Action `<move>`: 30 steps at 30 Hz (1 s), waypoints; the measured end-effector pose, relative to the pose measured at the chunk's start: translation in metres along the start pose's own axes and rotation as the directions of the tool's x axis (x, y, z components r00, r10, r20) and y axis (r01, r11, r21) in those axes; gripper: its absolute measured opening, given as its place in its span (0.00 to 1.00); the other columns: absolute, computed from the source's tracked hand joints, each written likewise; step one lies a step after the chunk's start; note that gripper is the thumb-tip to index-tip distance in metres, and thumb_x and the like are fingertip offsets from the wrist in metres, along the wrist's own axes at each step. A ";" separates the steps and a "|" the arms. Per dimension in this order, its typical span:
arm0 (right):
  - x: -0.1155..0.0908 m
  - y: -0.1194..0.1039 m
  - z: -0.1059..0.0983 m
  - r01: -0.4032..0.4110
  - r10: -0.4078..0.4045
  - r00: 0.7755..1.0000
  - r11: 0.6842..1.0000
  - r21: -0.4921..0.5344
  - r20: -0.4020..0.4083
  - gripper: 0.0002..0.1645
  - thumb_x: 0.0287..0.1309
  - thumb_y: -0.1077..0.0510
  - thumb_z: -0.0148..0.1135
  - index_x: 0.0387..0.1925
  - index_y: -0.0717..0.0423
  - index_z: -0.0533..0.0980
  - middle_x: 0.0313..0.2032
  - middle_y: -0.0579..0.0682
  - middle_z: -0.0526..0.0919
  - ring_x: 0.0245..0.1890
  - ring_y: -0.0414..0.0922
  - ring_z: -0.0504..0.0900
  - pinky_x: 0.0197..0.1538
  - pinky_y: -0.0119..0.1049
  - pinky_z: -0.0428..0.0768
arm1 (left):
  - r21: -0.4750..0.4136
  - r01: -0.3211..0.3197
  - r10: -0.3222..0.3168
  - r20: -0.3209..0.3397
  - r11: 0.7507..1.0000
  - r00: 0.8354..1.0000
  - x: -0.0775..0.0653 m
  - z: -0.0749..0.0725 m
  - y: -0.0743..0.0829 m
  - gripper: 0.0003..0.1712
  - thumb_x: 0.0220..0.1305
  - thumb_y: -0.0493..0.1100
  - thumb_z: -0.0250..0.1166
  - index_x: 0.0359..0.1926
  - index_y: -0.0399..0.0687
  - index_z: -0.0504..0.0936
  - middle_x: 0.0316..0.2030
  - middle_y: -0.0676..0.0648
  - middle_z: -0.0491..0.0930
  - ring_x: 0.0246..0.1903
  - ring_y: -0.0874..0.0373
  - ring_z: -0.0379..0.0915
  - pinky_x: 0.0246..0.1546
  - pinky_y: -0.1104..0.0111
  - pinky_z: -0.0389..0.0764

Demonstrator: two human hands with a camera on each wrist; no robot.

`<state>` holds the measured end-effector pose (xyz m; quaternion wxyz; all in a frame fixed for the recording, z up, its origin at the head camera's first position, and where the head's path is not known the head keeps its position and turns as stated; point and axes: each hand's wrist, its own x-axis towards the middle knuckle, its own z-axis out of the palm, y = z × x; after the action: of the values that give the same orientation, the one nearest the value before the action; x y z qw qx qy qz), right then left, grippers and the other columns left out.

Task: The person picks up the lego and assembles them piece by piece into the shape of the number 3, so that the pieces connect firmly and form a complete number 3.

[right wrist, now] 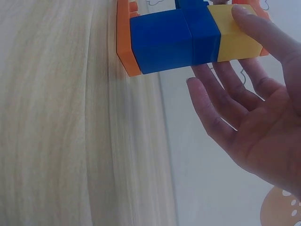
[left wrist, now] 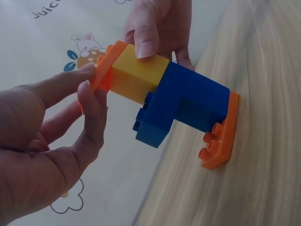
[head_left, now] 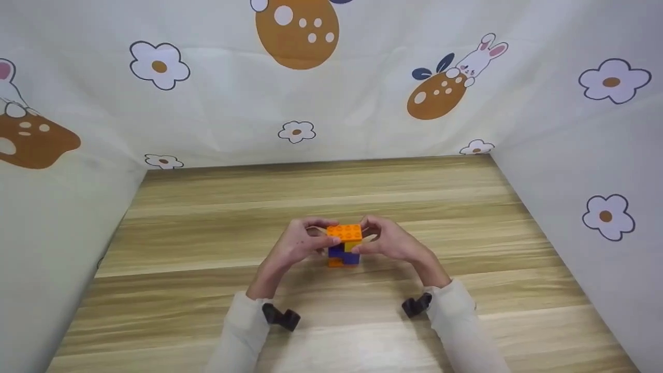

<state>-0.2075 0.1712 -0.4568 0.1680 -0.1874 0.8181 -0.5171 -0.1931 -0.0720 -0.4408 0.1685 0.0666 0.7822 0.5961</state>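
A stack of toy building bricks stands on the wooden table. At its foot is a thin orange brick (left wrist: 230, 127); above it come a lower blue brick (left wrist: 204, 101), an upper blue brick (left wrist: 162, 110) jutting to one side, and a yellow brick (left wrist: 138, 70). A thin studded orange brick (head_left: 344, 231) tops the stack. My left hand (head_left: 300, 243) pinches this top brick between thumb and fingers. From the other side, my right hand (head_left: 396, 242) holds the yellow brick, its thumb (right wrist: 256, 23) on one face and fingers behind.
The wooden table (head_left: 207, 233) is bounded by a pale cloth (head_left: 222, 103) printed with flowers and rabbits at the back and both sides. Black wrist mounts (head_left: 282, 317) sit at both sleeve cuffs.
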 end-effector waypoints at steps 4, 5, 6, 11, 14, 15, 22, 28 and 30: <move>0.000 0.000 0.000 0.001 -0.001 1.000 1.000 0.010 -0.003 0.22 0.53 0.56 0.76 0.46 0.57 0.76 0.50 0.56 0.84 0.52 0.50 0.83 0.54 0.39 0.83 | 0.008 -0.008 0.008 0.000 1.000 1.000 0.000 -0.002 0.000 0.25 0.59 0.46 0.74 0.57 0.49 0.83 0.49 0.45 0.86 0.39 0.56 0.81 0.42 0.62 0.87; 0.000 0.000 0.001 0.006 -0.006 1.000 1.000 0.009 -0.004 0.22 0.53 0.56 0.76 0.47 0.57 0.76 0.50 0.56 0.84 0.52 0.50 0.83 0.55 0.40 0.83 | 0.012 -0.012 0.012 0.002 1.000 1.000 0.001 -0.002 0.000 0.25 0.59 0.46 0.74 0.58 0.49 0.83 0.50 0.45 0.85 0.42 0.55 0.81 0.43 0.63 0.86; 0.000 0.000 0.001 0.008 -0.008 1.000 1.000 0.009 -0.005 0.23 0.53 0.56 0.76 0.47 0.58 0.76 0.50 0.57 0.84 0.52 0.50 0.83 0.55 0.40 0.83 | 0.019 -0.017 0.017 0.004 1.000 1.000 0.001 -0.003 -0.001 0.26 0.59 0.47 0.75 0.58 0.50 0.82 0.51 0.46 0.84 0.44 0.55 0.81 0.45 0.64 0.85; 0.001 0.001 0.002 0.001 -0.002 1.000 1.000 -0.009 -0.015 0.25 0.54 0.54 0.75 0.51 0.57 0.77 0.50 0.56 0.84 0.52 0.50 0.83 0.56 0.41 0.82 | 0.058 -0.043 0.039 0.068 0.997 0.997 0.004 -0.012 -0.010 0.32 0.57 0.47 0.76 0.63 0.50 0.78 0.60 0.46 0.79 0.56 0.50 0.77 0.57 0.60 0.82; 0.001 0.002 0.001 -0.004 0.004 1.000 1.000 -0.013 -0.014 0.25 0.54 0.55 0.76 0.51 0.56 0.77 0.50 0.55 0.84 0.53 0.50 0.82 0.57 0.42 0.81 | 0.089 -0.021 0.007 0.150 0.996 0.989 0.007 -0.016 -0.020 0.36 0.55 0.44 0.77 0.65 0.45 0.75 0.62 0.44 0.78 0.59 0.48 0.77 0.59 0.57 0.81; 0.001 0.002 0.001 -0.005 0.005 1.000 1.000 -0.016 -0.012 0.25 0.54 0.55 0.76 0.51 0.56 0.77 0.50 0.55 0.84 0.52 0.50 0.82 0.57 0.43 0.81 | 0.097 -0.011 -0.007 0.178 0.995 0.984 0.007 -0.017 -0.022 0.38 0.55 0.43 0.77 0.65 0.44 0.74 0.62 0.43 0.77 0.59 0.47 0.77 0.59 0.57 0.81; 0.002 0.007 0.002 -0.018 0.018 1.000 1.000 -0.025 -0.006 0.25 0.53 0.57 0.76 0.52 0.57 0.78 0.50 0.55 0.84 0.51 0.49 0.82 0.55 0.39 0.82 | 0.150 -0.056 0.012 0.280 0.987 0.960 0.012 -0.013 -0.033 0.36 0.54 0.41 0.77 0.63 0.37 0.74 0.58 0.38 0.80 0.56 0.45 0.80 0.58 0.58 0.82; 0.001 0.005 0.003 -0.032 0.032 0.999 0.999 -0.016 -0.026 0.27 0.54 0.55 0.75 0.54 0.58 0.78 0.51 0.56 0.84 0.52 0.50 0.82 0.55 0.40 0.82 | 0.164 -0.054 0.012 0.246 0.985 0.969 0.014 -0.010 -0.034 0.33 0.56 0.43 0.76 0.61 0.39 0.76 0.56 0.40 0.82 0.54 0.50 0.80 0.59 0.58 0.80; 0.001 0.004 0.004 -0.034 0.034 0.999 0.999 -0.001 -0.033 0.28 0.55 0.54 0.75 0.55 0.58 0.78 0.51 0.56 0.84 0.52 0.50 0.82 0.54 0.39 0.82 | 0.144 -0.042 0.007 0.234 0.989 0.972 0.013 -0.010 -0.034 0.32 0.58 0.44 0.75 0.62 0.40 0.76 0.56 0.41 0.81 0.54 0.50 0.81 0.58 0.59 0.81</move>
<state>-0.2075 0.1694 -0.4623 0.1633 -0.1650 0.8242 -0.5165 -0.2055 -0.0866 -0.4735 0.2461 0.1579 0.7982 0.5267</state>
